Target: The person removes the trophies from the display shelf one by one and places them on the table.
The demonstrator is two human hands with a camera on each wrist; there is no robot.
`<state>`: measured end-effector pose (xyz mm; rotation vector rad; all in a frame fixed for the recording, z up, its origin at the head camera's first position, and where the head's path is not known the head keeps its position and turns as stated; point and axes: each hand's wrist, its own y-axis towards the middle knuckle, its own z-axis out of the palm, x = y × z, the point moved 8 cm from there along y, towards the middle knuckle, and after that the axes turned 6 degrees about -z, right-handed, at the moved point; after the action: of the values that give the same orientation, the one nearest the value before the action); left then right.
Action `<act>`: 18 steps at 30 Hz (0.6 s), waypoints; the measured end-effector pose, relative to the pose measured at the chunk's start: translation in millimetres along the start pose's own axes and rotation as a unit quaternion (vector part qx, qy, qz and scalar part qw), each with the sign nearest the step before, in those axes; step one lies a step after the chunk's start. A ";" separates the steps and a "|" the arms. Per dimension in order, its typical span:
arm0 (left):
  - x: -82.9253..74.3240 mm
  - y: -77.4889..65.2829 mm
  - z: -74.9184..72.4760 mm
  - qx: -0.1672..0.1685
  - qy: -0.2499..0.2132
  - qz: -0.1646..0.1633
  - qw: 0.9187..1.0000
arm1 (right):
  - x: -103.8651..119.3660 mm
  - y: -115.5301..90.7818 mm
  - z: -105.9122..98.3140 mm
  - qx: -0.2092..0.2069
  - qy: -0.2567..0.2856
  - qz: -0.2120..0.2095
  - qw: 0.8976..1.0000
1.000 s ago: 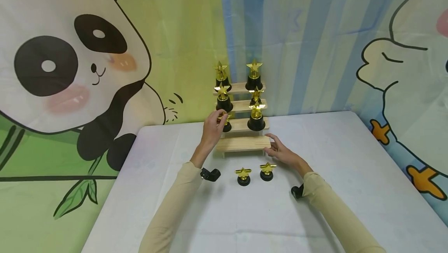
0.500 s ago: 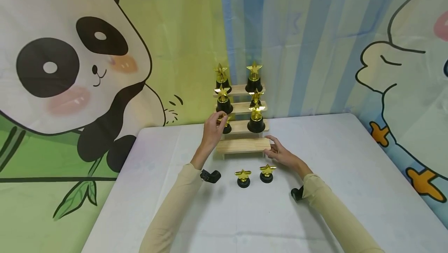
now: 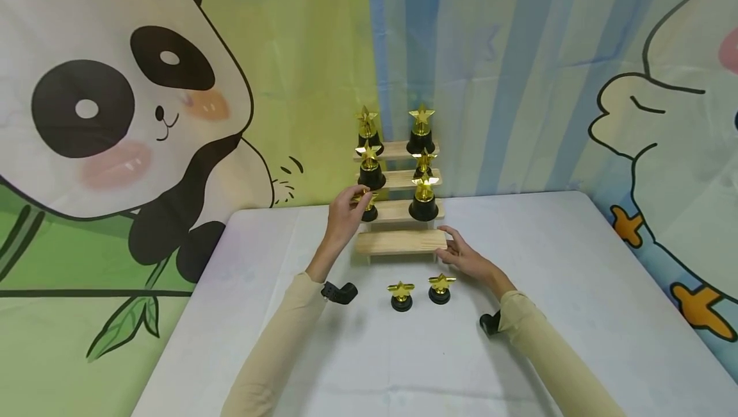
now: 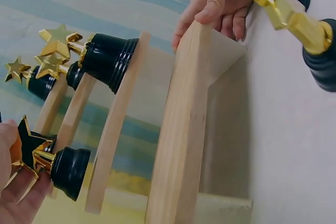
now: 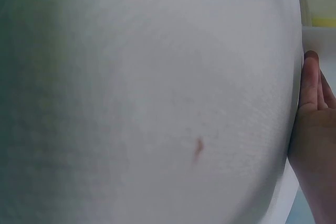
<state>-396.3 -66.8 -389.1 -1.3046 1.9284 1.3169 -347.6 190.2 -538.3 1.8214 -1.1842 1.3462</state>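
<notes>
My left hand (image 3: pixel 343 213) pinches the gold star of a small trophy (image 3: pixel 369 214) with a black base, at the left end of the tiered wooden stand's second-lowest shelf. In the left wrist view its base (image 4: pixel 70 172) is close to the shelf; I cannot tell if it touches. My right hand (image 3: pixel 469 262) grips the right end of the lowest shelf (image 3: pixel 399 242), its thumb on the wood's edge. Beside the held trophy stands a larger star trophy (image 3: pixel 423 207) on the same shelf. Several more trophies stand in pairs on the upper shelves.
Two small star trophies (image 3: pixel 401 302) stand on the white table (image 3: pixel 403 359) in front of the stand, between my forearms. Close behind the stand hangs a printed cloth backdrop (image 3: pixel 311 84).
My left hand has shifted slightly left, and the small trophy in it has moved left too. The right hand stays at the shelf end. The head view has tilted a little.
</notes>
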 end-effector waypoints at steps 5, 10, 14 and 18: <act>5.5 -9.5 -16.6 0.002 0.011 -0.010 1.000 | 0.4 0.0 2.2 -0.001 0.003 0.006 1.000; 12.7 -19.5 -36.4 -0.004 0.025 -0.022 0.999 | -1.0 1.3 0.2 -0.005 0.014 0.016 1.000; 16.9 -24.2 -46.0 -0.009 0.032 -0.025 0.999 | -1.2 1.5 -1.2 -0.004 0.011 0.019 1.000; 19.3 -28.9 -48.5 -0.007 0.034 -0.027 0.999 | -0.4 0.6 -0.6 -0.004 0.006 0.016 1.000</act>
<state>-372.8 -121.2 -396.2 -1.4149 1.9190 1.2771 -348.4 190.5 -538.5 1.7931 -1.2170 1.3660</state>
